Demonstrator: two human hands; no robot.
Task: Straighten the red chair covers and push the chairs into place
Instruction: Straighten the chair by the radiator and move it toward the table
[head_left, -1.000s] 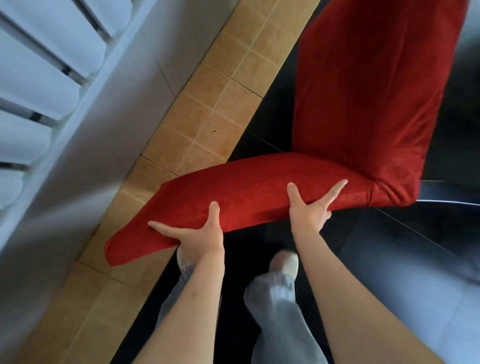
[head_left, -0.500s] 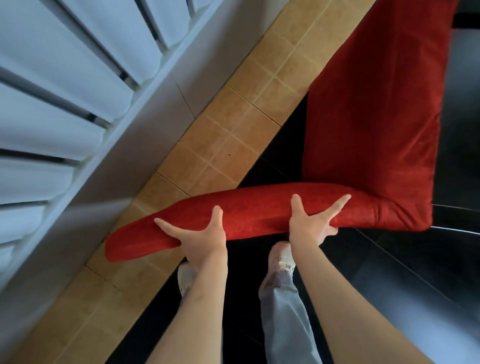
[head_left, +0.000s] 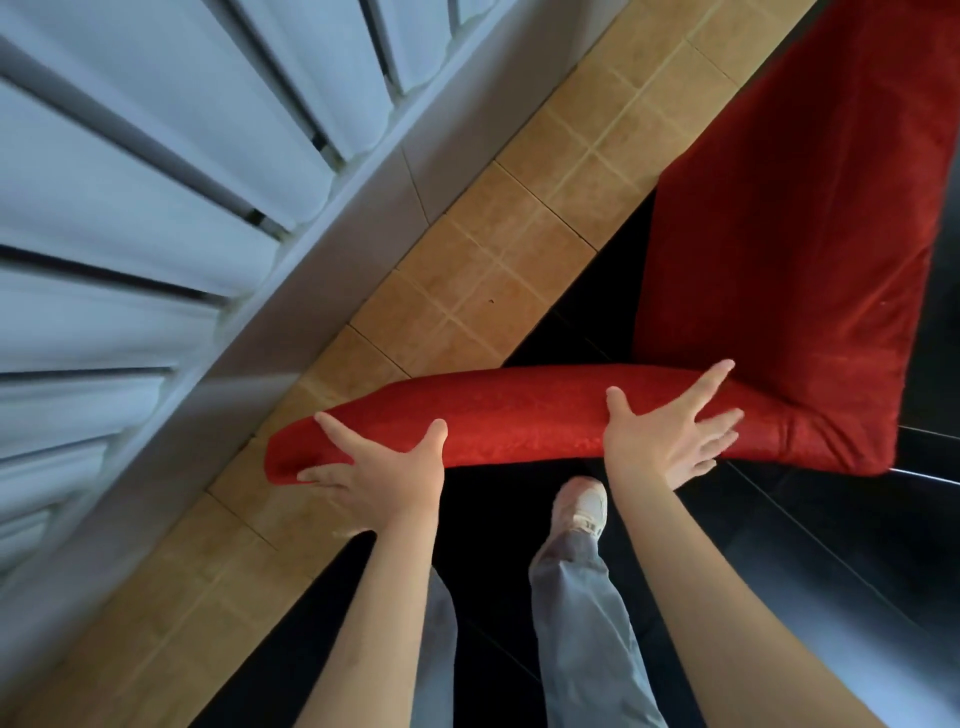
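Both hands now spread flat, left hand (head_left: 379, 475) and right hand (head_left: 667, 434) pressing my chair back (head_left: 519, 415); next, shove forward.

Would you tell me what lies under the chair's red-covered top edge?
Below the red chair cover: tan tiles, dark floor and a shoe. Both hands rest on it. The frame is hidden.

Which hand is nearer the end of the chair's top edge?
The left hand: it sits by the rounded end of the red chair cover. The right hand sits farther along, nearer the seat.
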